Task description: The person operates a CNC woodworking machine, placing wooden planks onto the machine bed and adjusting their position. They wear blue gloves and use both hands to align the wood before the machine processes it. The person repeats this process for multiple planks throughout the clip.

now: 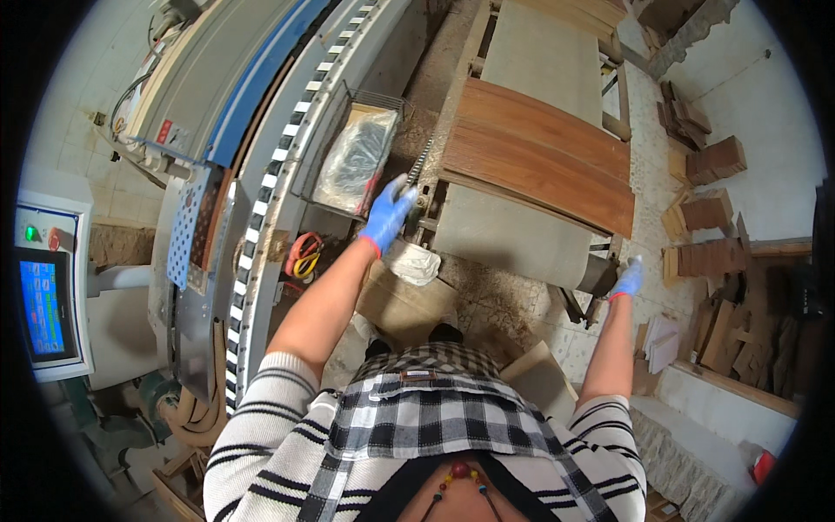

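My left hand (390, 215), in a blue glove with a red cuff, reaches forward between a wire basket (306, 178) and the near left corner of a belt conveyor (513, 233). Its fingers are stretched out and hold nothing that I can see. On the far right, my right hand (627, 277), gloved alike, is beside the conveyor's near right end, next to the roller (598, 273). Its fingers point away from me, apparently empty. Reddish-brown wood boards (539, 152) lie side by side across the belt. Clear plastic wrap (358, 161) covers what lies in the basket.
Along my left runs a long machine with a black-and-white chain track (277, 157) and a lit control screen (45, 304). Red-and-yellow-handled tools (304, 257) hang beside it. A white cloth (412, 263) and cardboard (404, 300) lie near my feet. Stacked boards (718, 161) line the right wall.
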`<state>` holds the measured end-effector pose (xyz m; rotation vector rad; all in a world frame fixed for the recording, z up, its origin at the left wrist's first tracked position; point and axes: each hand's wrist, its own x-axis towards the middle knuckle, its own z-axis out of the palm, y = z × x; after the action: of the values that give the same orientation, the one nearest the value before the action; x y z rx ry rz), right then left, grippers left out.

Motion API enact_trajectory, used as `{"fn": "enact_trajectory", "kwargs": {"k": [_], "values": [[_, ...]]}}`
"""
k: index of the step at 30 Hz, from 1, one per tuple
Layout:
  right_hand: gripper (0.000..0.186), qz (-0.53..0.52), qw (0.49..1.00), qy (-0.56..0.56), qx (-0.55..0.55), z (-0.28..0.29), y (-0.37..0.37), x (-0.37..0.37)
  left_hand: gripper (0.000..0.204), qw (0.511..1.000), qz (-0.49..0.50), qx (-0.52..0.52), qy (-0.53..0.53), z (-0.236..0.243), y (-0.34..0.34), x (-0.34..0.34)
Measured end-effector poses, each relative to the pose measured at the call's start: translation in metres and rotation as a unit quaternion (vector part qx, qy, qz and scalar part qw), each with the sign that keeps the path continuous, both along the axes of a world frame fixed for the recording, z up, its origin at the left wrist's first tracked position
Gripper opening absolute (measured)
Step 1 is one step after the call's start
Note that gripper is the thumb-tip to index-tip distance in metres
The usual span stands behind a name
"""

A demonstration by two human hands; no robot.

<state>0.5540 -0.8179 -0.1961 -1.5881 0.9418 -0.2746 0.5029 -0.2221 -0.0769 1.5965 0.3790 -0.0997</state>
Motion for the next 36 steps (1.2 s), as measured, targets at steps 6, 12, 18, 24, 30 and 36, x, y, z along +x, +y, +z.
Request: {"fn": "enact_trajectory", "kwargs": {"k": [6,12,18,24,30,36], "values": [[0.081,0.158,0.973,0.068,0.153,0.044,-0.004,0.083,0.084,0.957,-0.015,-0.234,0.17,-0.074,-0.013,0.119],[0.078,0.207,0.932,0.075,0.289,0.056,0.028,0.101,0.077,0.93,-0.059,-0.305,0.197,-0.062,-0.033,0.153],[0.073,0.208,0.899,-0.05,0.383,0.039,0.031,0.105,0.078,0.948,-0.01,-0.279,0.154,-0.074,-0.039,0.152],[0.071,0.196,0.881,-0.033,0.43,0.041,0.028,0.083,0.075,0.941,-0.005,-0.3,0.157,-0.062,-0.042,0.107],[0.064,0.232,0.886,-0.023,0.401,0.064,0.027,0.001,0.079,0.939,0.063,-0.277,0.192,0.009,-0.06,-0.015],[0.063,0.323,0.86,-0.02,0.394,0.104,0.058,-0.08,0.078,0.975,0.092,-0.184,0.08,0.012,-0.035,-0.165]]}}
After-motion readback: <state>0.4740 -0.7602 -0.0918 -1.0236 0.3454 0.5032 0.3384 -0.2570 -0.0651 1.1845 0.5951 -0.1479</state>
